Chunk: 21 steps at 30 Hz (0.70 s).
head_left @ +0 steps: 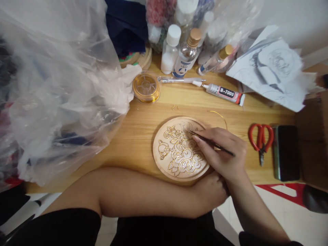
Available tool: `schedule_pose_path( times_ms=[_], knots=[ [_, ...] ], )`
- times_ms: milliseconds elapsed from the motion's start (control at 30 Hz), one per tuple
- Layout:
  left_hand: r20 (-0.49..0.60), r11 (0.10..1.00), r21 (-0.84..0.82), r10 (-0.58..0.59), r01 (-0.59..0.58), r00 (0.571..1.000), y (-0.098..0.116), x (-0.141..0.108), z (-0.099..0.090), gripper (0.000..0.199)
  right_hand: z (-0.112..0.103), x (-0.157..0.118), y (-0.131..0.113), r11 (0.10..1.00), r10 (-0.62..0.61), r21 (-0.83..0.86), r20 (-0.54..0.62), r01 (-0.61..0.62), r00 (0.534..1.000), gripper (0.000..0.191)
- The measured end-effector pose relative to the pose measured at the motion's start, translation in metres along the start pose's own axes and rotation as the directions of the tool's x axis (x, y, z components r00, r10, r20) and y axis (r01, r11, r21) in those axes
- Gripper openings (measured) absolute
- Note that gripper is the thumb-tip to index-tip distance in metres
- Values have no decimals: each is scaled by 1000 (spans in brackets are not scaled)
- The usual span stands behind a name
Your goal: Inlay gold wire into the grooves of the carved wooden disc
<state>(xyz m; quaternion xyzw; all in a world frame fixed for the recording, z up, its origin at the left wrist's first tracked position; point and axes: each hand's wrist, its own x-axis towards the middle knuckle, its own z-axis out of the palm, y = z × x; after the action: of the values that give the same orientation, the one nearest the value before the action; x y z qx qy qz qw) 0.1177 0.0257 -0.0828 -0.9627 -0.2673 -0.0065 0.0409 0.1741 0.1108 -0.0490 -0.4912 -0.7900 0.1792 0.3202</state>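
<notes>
Slender dark tweezers (212, 141) are pinched in my right hand (225, 147), their tips on the upper part of a round wooden board (159, 164). Gold wire (186, 153) outlines a flower and leaves across the board, and a pencilled outline shows near the tips. Folded beneath my right wrist, my left hand (211, 191) lies by the board's lower right edge, its fingers mostly hidden. A bent bit of gold wire (174, 107) lies above the board. To the right of that is a longer curved wire (220, 114), partly behind my right hand.
A spool of gold wire (146, 87), a pen (179, 80) and a B-7000 glue tube (225, 94) lie behind the board. Bottles (183, 59) stand at the back. Red-handled pliers (261, 140) and a dark case (286, 152) sit right; plastic bags (64, 85) fill the left.
</notes>
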Motion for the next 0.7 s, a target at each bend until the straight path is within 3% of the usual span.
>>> schedule_pose_path(
  times_ms=[333,467,700],
  knots=[
    [70,993,-72,101,-96,992,-7,1,-4,59,0,2,-1,999,-37,26,51,36,998,15],
    [38,990,-97,102,-98,994,-8,1,-4,53,0,3,-2,999,-36,34,59,34,998,15],
    [77,990,-22,141,-140,987,-9,1,-4,63,1,4,-1,999,-35,30,58,33,998,12]
  ],
)
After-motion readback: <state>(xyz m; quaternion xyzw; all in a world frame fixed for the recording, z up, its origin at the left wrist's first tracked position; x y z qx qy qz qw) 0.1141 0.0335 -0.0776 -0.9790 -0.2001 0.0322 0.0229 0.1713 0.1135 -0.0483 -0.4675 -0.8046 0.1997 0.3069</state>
